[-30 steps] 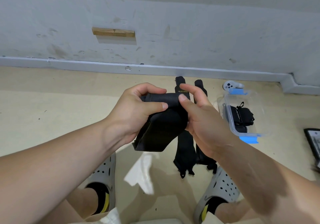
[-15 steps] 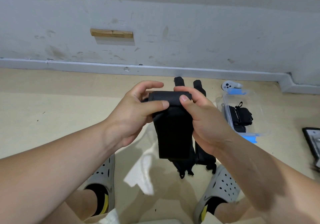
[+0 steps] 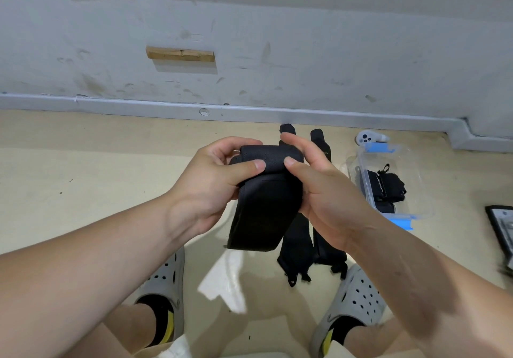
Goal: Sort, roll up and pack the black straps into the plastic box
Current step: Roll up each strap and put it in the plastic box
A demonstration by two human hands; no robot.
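Black strap [image 3: 266, 199] half-rolled, left hand [image 3: 219, 180] gripping, right hand [image 3: 319, 188] pinching roll

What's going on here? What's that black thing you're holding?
A person is holding a wide black fabric strap in both hands. The left hand and right hand pinch its rolled-up top end, and the rest hangs down loose. Two more long black straps lie flat on the beige floor. To the right, a clear plastic box with blue clips already has a rolled black bundle inside.
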